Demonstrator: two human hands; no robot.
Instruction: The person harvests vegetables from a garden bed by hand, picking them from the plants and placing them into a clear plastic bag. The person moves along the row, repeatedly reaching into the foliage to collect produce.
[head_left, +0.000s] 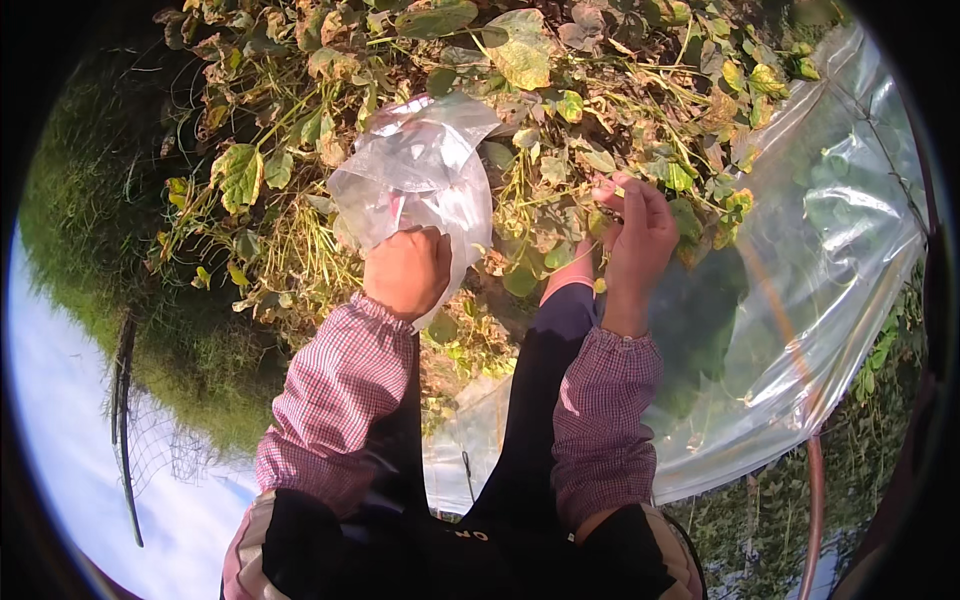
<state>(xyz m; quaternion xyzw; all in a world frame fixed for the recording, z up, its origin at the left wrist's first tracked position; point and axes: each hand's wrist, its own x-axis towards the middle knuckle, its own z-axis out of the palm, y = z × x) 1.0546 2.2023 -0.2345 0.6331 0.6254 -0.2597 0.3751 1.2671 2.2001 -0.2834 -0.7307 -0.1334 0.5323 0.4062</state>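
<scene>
My left hand (407, 271) is closed on the gathered edge of a translucent plastic bag (450, 169), which spreads above the fist over the plants. To its right, my right hand (637, 229) is raised among yellowing leaves, its thumb and fingertips together at a thin vine stem. Whether a small pod or leaf is pinched there is too small to tell. The leafy vines (525, 52), partly green and partly dry brown, surround both hands. Checked sleeve covers are on both forearms.
Clear plastic sheeting (810, 300) hangs on the right, with a reddish pole (816, 495) below it. Feathery green growth (90, 195) stands on the left, near a dark wooden post (122, 405) and netting. My legs are between my arms.
</scene>
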